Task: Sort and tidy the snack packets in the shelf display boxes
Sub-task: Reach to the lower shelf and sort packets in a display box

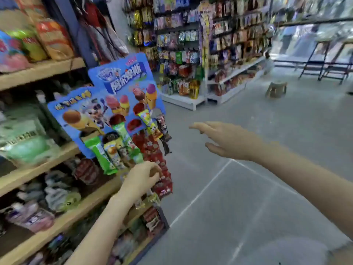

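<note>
Reaching hand: the left hand (pixel 142 177) is at the front of the blue display boxes (pixel 107 119), fingers curled, with the fingertips against the red packets (pixel 152 148); blur hides whether it truly pinches one.
Free hand: the right hand (pixel 223 139) hovers in the air to the right of the display boxes, well apart from them, palm down, fingers straight and loosely spread, holding nothing.
Display boxes: two blue card boxes with ice-cream cone pictures on their tall back panels, standing at the aisle end of the wooden shelf (pixel 57 152), one just behind the other.
Cone packets: green packets (pixel 99 152) and yellow packets (pixel 112 150) lean in a row in the box nearer the camera, just left of the left hand; more yellow and dark ones stick out tilted from the farther box, above the red packets.
Red packets: bunched at the right edge of the display boxes, hanging past the shelf end.
Shelf around the boxes: blurred bags above, left of and below the display boxes.
Beyond the boxes: a grey floor (pixel 248 188), a small stool (pixel 276 89), and far racks (pixel 191 44) of snacks.
</note>
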{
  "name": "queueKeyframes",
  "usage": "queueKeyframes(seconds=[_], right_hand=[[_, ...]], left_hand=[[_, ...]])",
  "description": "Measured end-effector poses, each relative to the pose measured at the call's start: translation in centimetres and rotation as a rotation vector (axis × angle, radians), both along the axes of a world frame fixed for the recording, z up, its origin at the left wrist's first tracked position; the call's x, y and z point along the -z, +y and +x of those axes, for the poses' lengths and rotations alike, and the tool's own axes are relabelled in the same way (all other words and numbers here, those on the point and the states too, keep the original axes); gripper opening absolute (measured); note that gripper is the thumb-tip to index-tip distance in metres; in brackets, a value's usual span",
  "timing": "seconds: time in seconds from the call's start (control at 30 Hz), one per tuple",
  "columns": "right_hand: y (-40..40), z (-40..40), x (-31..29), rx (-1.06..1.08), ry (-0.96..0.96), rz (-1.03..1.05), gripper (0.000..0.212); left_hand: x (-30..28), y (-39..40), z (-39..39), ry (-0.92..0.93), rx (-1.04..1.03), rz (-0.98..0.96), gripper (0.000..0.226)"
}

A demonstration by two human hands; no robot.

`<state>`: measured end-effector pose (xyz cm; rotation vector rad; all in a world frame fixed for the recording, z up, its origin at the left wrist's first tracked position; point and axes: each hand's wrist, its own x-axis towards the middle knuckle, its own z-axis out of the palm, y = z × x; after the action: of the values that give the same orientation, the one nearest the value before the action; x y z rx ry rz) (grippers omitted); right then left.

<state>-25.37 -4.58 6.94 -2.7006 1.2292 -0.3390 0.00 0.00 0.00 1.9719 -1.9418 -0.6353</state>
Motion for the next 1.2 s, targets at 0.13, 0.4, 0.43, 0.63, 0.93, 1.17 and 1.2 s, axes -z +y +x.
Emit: queueKeyframes(seconds=[0.13, 0.4, 0.43, 0.63, 0.93, 1.17, 1.2], right_hand=[[-3.8, -5.3, 8.0, 0.286, -0.145, 0.351, 0.064], [-18.2, -17.2, 17.4, 0.678, -0.729, 0.747, 0.048], [-20.5, -18.8, 17.5, 0.747, -0.806, 0.814, 0.048], [-36.6, -27.6, 16.0, 0.963, -1.119, 0.924, 0.042], [-67.2, -37.0, 18.4, 1.010, -1.051, 0.873, 0.042], [-88.2, -47.7, 15.3, 0.955, -0.742, 0.677, 0.037], [-91.1, -49.4, 15.4, 0.961, -0.723, 0.678, 0.038]], left_hand=[[7.9, -4.9, -3.5, 0.192, -0.007, 0.208, 0.018], [18.1, -22.4, -15.9, 0.106, 0.114, 0.622, 0.012], [17.7, -24.9, -18.0, 0.187, 0.084, 0.669, 0.012], [15.1, -42.1, -26.5, 0.258, 0.095, 0.594, 0.016], [17.6, -76.4, -38.3, 0.214, 0.168, 0.514, 0.025], [13.5, -101.1, -52.2, 0.134, 0.437, 0.485, 0.020], [13.5, -104.4, -54.1, 0.103, 0.465, 0.468, 0.021]])
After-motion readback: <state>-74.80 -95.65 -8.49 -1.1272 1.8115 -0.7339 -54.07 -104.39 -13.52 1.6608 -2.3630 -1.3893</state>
